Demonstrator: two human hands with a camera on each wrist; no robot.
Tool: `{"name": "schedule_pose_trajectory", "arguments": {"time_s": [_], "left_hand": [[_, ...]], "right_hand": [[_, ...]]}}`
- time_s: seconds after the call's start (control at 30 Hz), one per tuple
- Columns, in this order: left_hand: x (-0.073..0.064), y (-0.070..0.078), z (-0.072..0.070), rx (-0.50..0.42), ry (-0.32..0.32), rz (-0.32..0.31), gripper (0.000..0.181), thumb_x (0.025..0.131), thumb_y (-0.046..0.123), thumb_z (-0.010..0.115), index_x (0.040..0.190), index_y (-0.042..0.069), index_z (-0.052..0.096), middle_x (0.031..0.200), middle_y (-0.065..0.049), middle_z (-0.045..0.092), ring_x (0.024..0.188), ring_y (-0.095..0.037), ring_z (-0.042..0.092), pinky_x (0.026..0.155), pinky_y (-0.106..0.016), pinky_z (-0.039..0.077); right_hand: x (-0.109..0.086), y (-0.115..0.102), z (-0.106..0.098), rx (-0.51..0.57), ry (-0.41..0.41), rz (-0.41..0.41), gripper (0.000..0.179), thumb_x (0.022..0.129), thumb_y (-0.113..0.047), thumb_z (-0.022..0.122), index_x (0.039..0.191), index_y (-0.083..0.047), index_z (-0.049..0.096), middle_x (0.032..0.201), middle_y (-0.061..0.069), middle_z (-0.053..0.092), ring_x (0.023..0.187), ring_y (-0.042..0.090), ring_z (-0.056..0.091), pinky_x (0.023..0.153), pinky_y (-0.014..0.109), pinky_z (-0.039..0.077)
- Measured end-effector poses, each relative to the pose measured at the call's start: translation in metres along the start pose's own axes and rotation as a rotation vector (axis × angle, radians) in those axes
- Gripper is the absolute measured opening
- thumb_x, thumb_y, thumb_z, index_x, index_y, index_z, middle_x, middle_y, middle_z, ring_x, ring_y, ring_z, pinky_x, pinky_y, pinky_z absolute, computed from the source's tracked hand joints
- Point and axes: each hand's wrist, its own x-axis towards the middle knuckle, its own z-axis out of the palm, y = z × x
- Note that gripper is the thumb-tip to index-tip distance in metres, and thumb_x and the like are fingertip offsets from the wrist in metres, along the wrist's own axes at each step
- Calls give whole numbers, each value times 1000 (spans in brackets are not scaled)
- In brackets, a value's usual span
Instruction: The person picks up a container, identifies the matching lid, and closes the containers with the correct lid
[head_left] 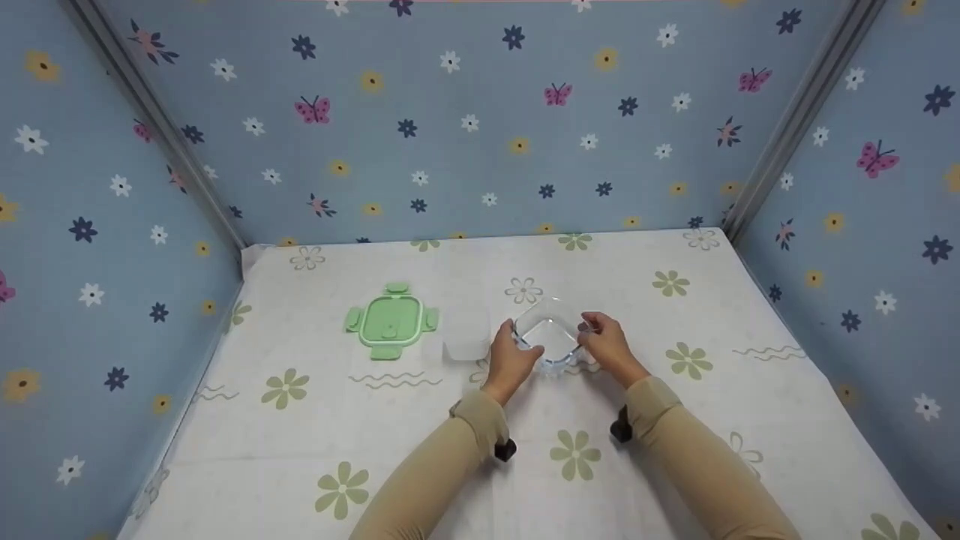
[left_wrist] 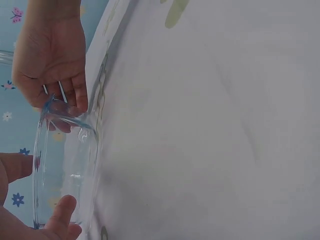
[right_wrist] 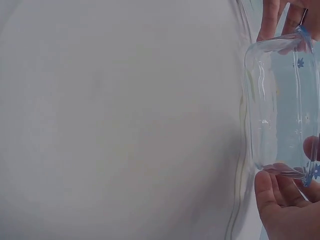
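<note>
Both hands grip the clear glass container (head_left: 550, 336) at table centre, left hand (head_left: 512, 361) at its nine o'clock and right hand (head_left: 609, 346) at three; keeping pressure even should stop the slick glass tilting.

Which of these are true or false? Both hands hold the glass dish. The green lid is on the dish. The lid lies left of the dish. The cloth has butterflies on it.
1. Left hand and right hand both hold the glass dish: true.
2. The green lid is on the dish: false, it lies apart on the tablecloth.
3. The lid lies left of the dish: true.
4. The tablecloth has butterflies: false, it shows green flowers.
</note>
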Motion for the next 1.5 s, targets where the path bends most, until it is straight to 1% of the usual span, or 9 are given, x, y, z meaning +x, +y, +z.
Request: {"name": "schedule_pose_trajectory", "arguments": {"time_s": [0.3,0.47,0.6,0.83,1.07,1.13,1.3,1.43,1.5], "left_hand": [[-3,4,0,-5,20,-15,91,97,16,82,171,-8,34,175,-29,46,164,-45,47,139,-50,39],[-3,5,0,-20,22,-14,92,95,15,82,171,-8,35,175,-29,46,166,-45,45,140,-51,36],[-3,6,1,-31,24,-18,91,96,14,82,171,-7,36,176,-29,45,167,-45,44,141,-50,35],[-2,5,2,-10,40,-22,91,96,16,83,171,-6,37,176,-27,46,166,-42,45,140,-49,37],[1,0,7,-7,62,30,90,91,11,83,168,-11,39,172,-31,50,164,-45,48,138,-50,40],[2,0,7,-2,61,22,90,91,10,83,168,-10,40,172,-30,50,164,-44,49,137,-49,41],[-1,5,4,-2,48,-9,90,92,9,84,169,-5,41,174,-27,49,165,-42,48,138,-48,40],[-3,4,4,18,61,37,89,89,7,84,166,-7,44,171,-29,52,162,-46,50,136,-50,42],[-9,12,1,7,59,49,87,89,4,83,165,-9,44,169,-31,53,161,-48,50,136,-51,42]], "right_hand": [[3,-1,0,30,-9,10,58,99,-2,57,155,13,54,158,33,60,144,41,58,130,51,46],[4,-1,-2,63,-20,34,57,98,-2,57,152,13,55,153,32,63,128,30,64,108,31,55],[5,-2,-3,89,-18,40,55,96,0,57,149,14,57,145,31,66,112,20,64,87,19,54],[5,-6,-1,64,-3,98,51,104,-6,57,152,11,58,151,29,65,119,24,66,94,26,57],[4,-3,0,13,73,43,43,101,-6,59,139,12,66,129,22,73,113,24,64,87,18,49],[2,-3,-1,-3,90,30,40,100,-7,60,135,12,68,122,19,74,110,23,64,87,18,48],[-3,-5,-4,-1,95,32,34,102,-7,62,129,12,69,111,12,72,100,16,62,80,18,49],[-6,-4,-7,28,81,57,29,104,-7,62,127,10,68,105,8,69,91,13,60,73,18,50],[-7,-4,-9,38,73,71,27,104,-7,63,126,9,68,103,5,67,89,12,59,71,18,51]]}}
